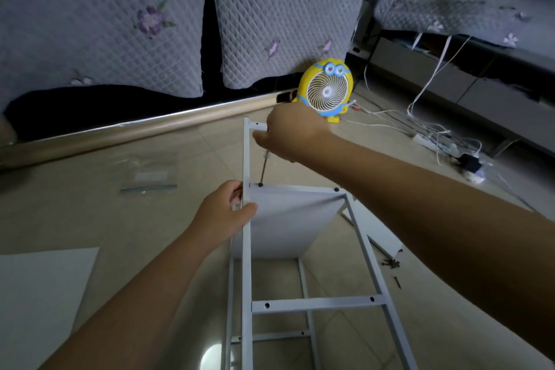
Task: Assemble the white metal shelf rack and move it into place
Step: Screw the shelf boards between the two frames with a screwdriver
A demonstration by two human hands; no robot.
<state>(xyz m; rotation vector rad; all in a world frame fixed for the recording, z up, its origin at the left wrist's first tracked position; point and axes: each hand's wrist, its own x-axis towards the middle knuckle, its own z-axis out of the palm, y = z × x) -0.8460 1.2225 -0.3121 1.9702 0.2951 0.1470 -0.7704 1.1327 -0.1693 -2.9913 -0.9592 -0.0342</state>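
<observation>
The white metal rack frame (318, 303) lies on its side on the tiled floor, running away from me. A white shelf panel (288, 222) is set between its two ladder-like sides. My left hand (223, 216) grips the left upright beside the panel's top corner. My right hand (289, 137) is closed on a screwdriver handle above the frame. The thin screwdriver shaft (264, 168) points down onto a dark screw (260, 185) at the panel's left end. A second dark screw (336, 189) sits at the right end.
A yellow cartoon desk fan (326, 90) stands just beyond the frame. Loose dark screws (392, 264) lie right of it beside another white panel (375, 228). A white board (39, 294) lies at the left, a clear plastic bag (148, 183) beyond it. Cables and a power strip (435, 144) trail at the right.
</observation>
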